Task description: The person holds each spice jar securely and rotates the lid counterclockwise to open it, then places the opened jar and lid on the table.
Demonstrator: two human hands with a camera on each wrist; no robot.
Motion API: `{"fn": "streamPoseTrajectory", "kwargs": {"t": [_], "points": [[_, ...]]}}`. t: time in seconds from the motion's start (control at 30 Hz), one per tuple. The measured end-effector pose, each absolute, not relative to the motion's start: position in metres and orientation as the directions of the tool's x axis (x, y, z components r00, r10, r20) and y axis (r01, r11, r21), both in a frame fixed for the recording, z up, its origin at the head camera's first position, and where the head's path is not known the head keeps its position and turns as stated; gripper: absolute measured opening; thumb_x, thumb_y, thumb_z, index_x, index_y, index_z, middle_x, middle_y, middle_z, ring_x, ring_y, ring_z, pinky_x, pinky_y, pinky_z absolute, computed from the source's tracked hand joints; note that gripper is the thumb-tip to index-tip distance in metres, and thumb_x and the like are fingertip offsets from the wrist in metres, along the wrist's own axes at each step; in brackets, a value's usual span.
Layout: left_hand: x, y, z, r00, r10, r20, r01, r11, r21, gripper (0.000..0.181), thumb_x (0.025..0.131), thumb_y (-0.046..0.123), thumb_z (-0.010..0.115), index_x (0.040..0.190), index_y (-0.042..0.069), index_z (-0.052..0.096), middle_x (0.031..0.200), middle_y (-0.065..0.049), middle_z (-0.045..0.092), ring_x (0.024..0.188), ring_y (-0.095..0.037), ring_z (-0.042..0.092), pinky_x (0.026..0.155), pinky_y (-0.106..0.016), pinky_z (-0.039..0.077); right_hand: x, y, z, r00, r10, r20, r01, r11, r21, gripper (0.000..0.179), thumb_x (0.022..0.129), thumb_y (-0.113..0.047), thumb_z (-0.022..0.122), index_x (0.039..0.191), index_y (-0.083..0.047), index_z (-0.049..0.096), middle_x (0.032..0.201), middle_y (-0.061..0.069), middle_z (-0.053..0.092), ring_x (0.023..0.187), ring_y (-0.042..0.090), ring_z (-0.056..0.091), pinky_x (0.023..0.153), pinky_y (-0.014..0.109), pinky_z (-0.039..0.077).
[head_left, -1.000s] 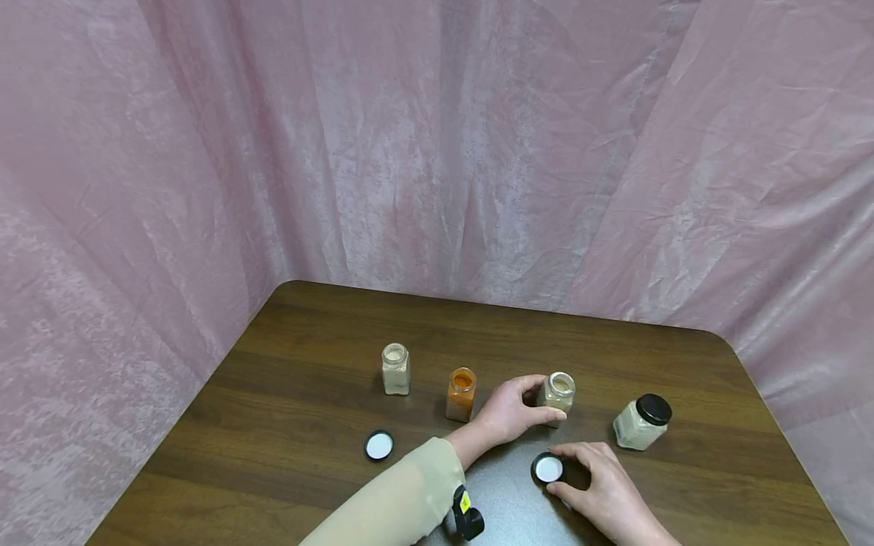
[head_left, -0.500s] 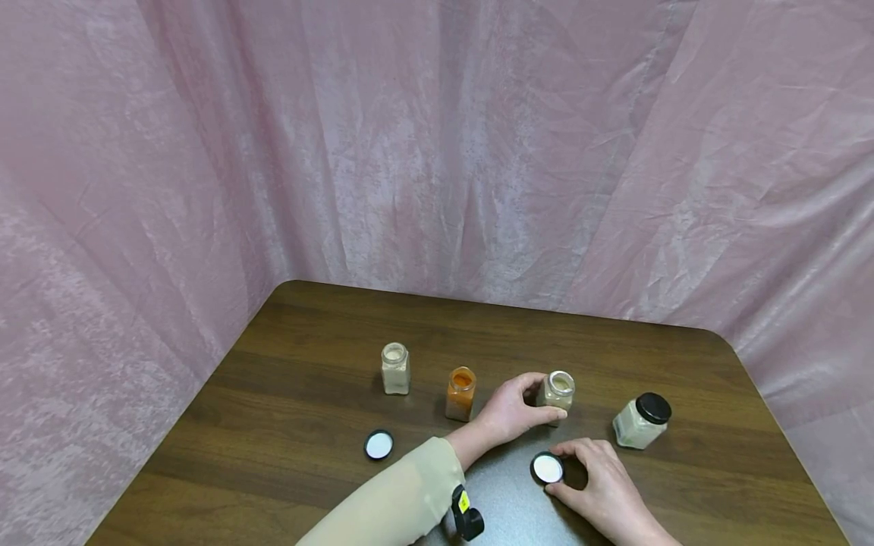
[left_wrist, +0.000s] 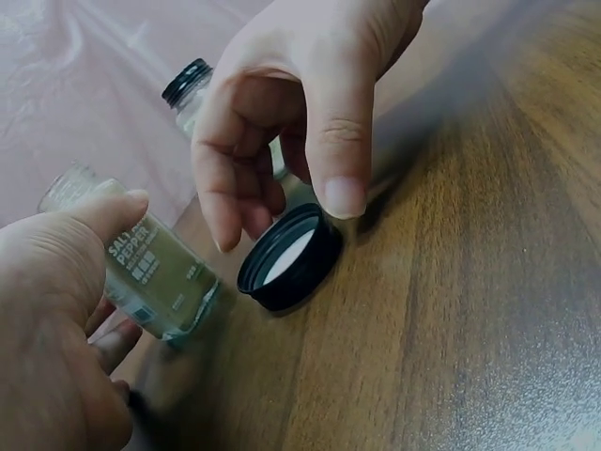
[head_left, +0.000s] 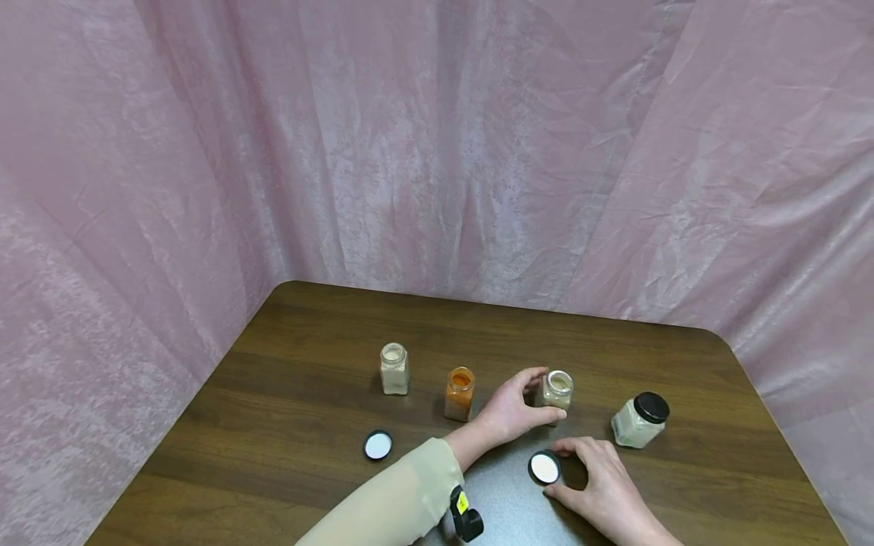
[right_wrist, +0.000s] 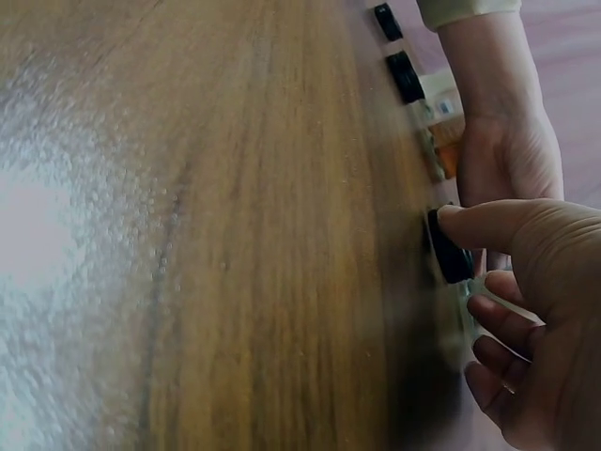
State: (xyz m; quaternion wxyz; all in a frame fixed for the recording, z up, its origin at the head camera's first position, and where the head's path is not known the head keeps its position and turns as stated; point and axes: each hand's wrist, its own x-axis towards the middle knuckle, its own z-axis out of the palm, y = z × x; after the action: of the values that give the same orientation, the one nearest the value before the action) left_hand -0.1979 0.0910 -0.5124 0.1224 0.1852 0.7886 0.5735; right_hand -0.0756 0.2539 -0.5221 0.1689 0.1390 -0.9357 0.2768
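My left hand grips an open glass spice jar of greenish-tan powder, with the thumb on its near side. The label carries the words salt and pepper. In front of that jar a black screw lid lies on the table, its white liner facing up. My right hand is around the lid's right side, thumb and index finger spread just off its rim. In the left wrist view the right thumb hangs right by the lid's edge.
Left of the left hand stand an uncapped jar of orange powder and an uncapped jar of pale powder. Another upturned lid lies in front of them. A black-capped jar stands at the right. Pink curtains hang behind the wooden table.
The right thumb and index finger have spread apart and let go of the lid, which sits slightly further left. The left hand stays on its jar.
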Motion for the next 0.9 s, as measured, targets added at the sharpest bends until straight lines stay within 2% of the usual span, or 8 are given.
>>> {"fn": "streamPoseTrajectory", "kwargs": {"t": [0.2, 0.4, 0.67, 0.9], "points": [[-0.195, 0.089, -0.505, -0.902, 0.431, 0.03, 0.149, 0.244, 0.958, 0.079, 0.083, 0.033, 0.087, 0.15, 0.014, 0.049, 0.143, -0.002, 0.057, 0.132, -0.025, 0.053, 0.108, -0.043, 0.042, -0.072, 0.26, -0.513, -0.888, -0.159, 0.431, -0.374, 0.795, -0.477, 0.061, 0.059, -0.02, 0.1, 0.112, -0.015, 0.071, 0.105, -0.011, 0.066, 0.098, 0.015, 0.053, 0.086, 0.019, 0.034], [-0.189, 0.083, -0.483, -0.895, 0.433, 0.107, 0.217, 0.213, 0.953, 0.078, 0.085, 0.042, 0.083, 0.152, 0.021, 0.048, 0.147, 0.005, 0.054, 0.137, -0.011, 0.045, 0.113, -0.039, 0.036, -0.069, 0.269, -0.5, -0.865, -0.152, 0.477, -0.401, 0.781, -0.479, 0.061, 0.062, -0.016, 0.098, 0.117, -0.014, 0.071, 0.108, -0.008, 0.068, 0.102, 0.016, 0.053, 0.088, 0.022, 0.034], [-0.181, 0.076, -0.448, -0.87, 0.417, 0.262, 0.339, 0.121, 0.933, 0.07, 0.088, 0.035, 0.08, 0.15, 0.024, 0.05, 0.145, 0.012, 0.053, 0.135, -0.005, 0.045, 0.114, -0.039, 0.034, -0.065, 0.276, -0.474, -0.852, -0.13, 0.508, -0.413, 0.763, -0.497, 0.059, 0.068, -0.008, 0.094, 0.121, -0.014, 0.069, 0.112, -0.006, 0.067, 0.109, 0.008, 0.049, 0.092, 0.017, 0.029], [-0.173, 0.072, -0.429, -0.805, 0.445, 0.391, 0.463, 0.061, 0.884, 0.064, 0.091, 0.025, 0.08, 0.148, 0.025, 0.052, 0.144, 0.014, 0.054, 0.134, -0.003, 0.047, 0.111, -0.034, 0.037, -0.063, 0.292, -0.446, -0.86, -0.074, 0.505, -0.378, 0.756, -0.534, 0.054, 0.075, -0.006, 0.091, 0.123, -0.018, 0.069, 0.117, -0.004, 0.067, 0.118, 0.005, 0.044, 0.097, 0.01, 0.024]]}}
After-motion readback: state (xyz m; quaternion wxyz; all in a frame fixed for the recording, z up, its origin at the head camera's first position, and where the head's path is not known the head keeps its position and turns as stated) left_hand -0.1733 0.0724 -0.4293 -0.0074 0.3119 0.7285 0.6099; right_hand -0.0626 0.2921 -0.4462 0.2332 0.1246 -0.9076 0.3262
